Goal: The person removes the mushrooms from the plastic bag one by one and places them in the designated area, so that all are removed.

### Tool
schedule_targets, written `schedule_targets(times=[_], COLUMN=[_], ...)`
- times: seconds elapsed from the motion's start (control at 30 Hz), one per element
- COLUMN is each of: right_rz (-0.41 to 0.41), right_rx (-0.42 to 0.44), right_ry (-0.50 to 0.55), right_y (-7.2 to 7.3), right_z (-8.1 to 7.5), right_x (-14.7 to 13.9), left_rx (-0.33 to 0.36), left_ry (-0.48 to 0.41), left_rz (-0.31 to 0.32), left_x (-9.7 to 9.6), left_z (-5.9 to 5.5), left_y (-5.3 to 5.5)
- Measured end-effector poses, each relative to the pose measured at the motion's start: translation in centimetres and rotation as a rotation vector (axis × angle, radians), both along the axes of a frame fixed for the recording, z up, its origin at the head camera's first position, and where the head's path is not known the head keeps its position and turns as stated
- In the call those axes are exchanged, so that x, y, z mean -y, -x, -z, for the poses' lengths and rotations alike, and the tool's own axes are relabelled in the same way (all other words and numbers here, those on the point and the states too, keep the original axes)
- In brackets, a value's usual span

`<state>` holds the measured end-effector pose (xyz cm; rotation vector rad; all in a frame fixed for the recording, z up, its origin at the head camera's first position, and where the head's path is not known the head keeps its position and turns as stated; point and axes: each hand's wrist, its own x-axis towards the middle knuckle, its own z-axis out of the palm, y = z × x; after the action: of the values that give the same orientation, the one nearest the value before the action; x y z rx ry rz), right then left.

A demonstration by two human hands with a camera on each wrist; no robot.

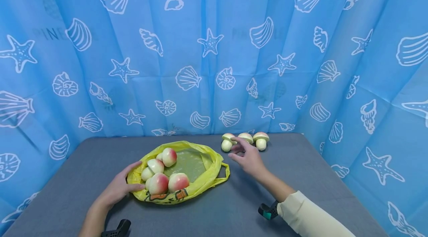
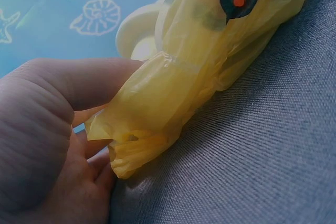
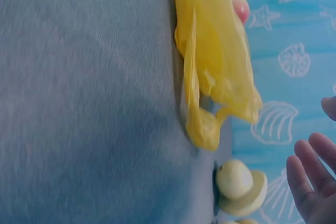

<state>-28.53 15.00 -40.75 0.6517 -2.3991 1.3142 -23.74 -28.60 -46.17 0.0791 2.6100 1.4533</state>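
Note:
A yellow plastic bag lies on its side with its mouth open, several toy mushrooms with pink-tinged caps inside. My left hand grips the bag's left edge, yellow film between thumb and fingers in the left wrist view. At the back of the table stand three more mushrooms: a left one, a middle one and a right one. My right hand hovers close in front of them, partly covering the middle one. Its fingers are loosely bent and hold nothing in the right wrist view.
A grey cloth-covered table carries everything. Behind it and along the right side hangs a blue curtain with white shell and starfish prints. The bag's handle loop sticks out to the right, near my right hand.

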Motion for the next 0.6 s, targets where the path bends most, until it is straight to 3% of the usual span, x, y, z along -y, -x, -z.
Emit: schedule_targets(times=[0.6], right_rz=[-0.23], right_rx=[0.075], right_ry=[-0.137], right_y=[-1.0], right_z=[-2.1], right_x=[5.2], left_rx=[-0.004], left_ry=[0.003], left_rz=[-0.009], left_x=[-0.1], left_z=[-0.1], left_y=[0.0])
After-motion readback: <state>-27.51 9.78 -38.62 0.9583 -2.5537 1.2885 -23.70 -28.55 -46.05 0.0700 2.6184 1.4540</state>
